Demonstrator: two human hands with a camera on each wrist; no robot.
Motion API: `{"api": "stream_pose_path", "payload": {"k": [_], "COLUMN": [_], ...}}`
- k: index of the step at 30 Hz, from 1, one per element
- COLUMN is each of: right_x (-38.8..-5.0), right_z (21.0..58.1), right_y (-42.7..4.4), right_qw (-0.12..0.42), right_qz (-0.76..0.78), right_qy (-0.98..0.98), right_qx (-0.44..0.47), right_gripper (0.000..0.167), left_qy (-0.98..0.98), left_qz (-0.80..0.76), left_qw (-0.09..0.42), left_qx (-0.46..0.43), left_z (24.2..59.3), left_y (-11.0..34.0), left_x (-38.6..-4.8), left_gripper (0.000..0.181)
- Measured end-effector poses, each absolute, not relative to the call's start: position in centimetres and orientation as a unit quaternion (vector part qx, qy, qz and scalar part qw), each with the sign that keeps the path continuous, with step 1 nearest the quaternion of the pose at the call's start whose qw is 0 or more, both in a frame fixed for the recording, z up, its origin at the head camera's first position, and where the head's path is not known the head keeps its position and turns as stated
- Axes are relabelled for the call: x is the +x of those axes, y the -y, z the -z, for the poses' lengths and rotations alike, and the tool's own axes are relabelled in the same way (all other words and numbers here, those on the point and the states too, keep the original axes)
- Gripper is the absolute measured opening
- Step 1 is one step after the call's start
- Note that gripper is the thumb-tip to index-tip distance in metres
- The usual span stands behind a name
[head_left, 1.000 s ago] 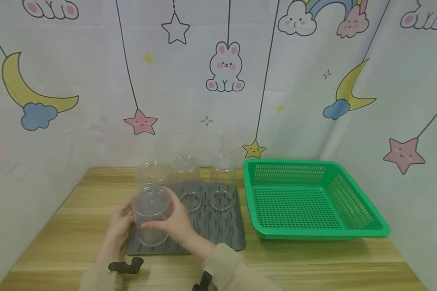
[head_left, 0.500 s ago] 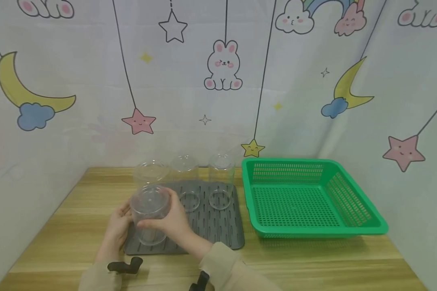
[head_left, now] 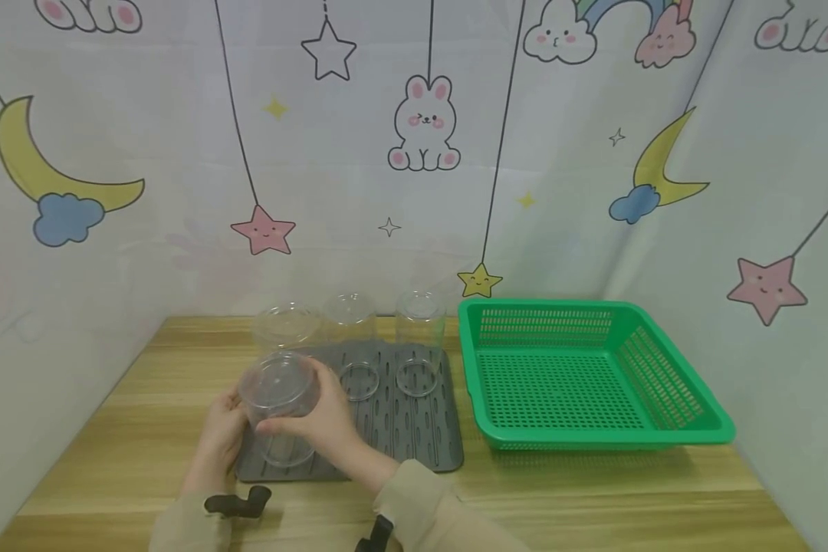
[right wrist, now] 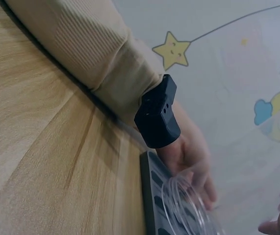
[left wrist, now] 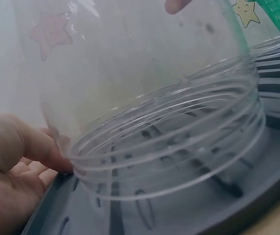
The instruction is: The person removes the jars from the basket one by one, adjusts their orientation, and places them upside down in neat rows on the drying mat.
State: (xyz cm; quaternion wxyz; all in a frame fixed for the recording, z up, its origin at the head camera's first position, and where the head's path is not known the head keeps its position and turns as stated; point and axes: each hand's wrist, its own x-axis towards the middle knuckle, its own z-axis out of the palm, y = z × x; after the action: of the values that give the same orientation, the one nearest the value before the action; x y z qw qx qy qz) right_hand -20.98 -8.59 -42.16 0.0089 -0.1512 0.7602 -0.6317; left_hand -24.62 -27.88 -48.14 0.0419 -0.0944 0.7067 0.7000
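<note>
A clear plastic jar (head_left: 279,391) is upside down and leaning left over the grey drying mat (head_left: 414,441). Its threaded mouth (left wrist: 179,171) is low at the mat; whether the whole rim touches cannot be told. My right hand (head_left: 324,410) grips the jar from the right near its raised base, thumb across the near side. On the left, my left hand (head_left: 221,433) holds the jar low by the threaded rim, as the left wrist view shows; part of its fingers is hidden. Behind stand more upturned clear jars: a left one (head_left: 286,326), a middle one (head_left: 350,322) and a right one (head_left: 421,322).
A green perforated basket (head_left: 596,441) stands right of the mat on the wooden table (head_left: 524,506). A white curtain (head_left: 345,169) with cartoon prints hangs behind the table. Each wrist carries a black camera mount (head_left: 238,504).
The held jar has tipped further left, its base moving left while its mouth stays about where it was. My right hand has shifted slightly left with it; my left hand barely moves.
</note>
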Motion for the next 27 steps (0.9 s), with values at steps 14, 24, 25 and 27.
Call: {"api": "stream_pose_path", "payload": {"k": [14, 24, 25, 27], "right_x": [-20.94, -20.85, -20.83, -20.79], "right_z": [42.16, 42.07, 42.04, 41.99], "right_y": [8.80, 8.81, 8.81, 8.79], "right_qw": [0.015, 0.026, 0.026, 0.026], "right_qz": [0.622, 0.634, 0.635, 0.636], "right_qy": [-0.770, -0.760, -0.759, -0.758], "right_qx": [-0.143, -0.142, -0.143, -0.144], "right_gripper": [0.105, 0.106, 0.106, 0.106], "left_qy": [-0.715, -0.715, -0.716, -0.713], "left_qz": [-0.690, -0.688, -0.687, -0.689], "left_qw": [0.028, 0.035, 0.033, 0.032], "left_qx": [-0.113, -0.120, -0.121, -0.123], "left_z": [48.35, 48.27, 48.28, 48.31], "left_y": [27.99, 27.97, 27.99, 28.01], "left_x": [-24.58, -24.43, -24.46, -24.48], "left_gripper": [0.060, 0.060, 0.060, 0.059]}}
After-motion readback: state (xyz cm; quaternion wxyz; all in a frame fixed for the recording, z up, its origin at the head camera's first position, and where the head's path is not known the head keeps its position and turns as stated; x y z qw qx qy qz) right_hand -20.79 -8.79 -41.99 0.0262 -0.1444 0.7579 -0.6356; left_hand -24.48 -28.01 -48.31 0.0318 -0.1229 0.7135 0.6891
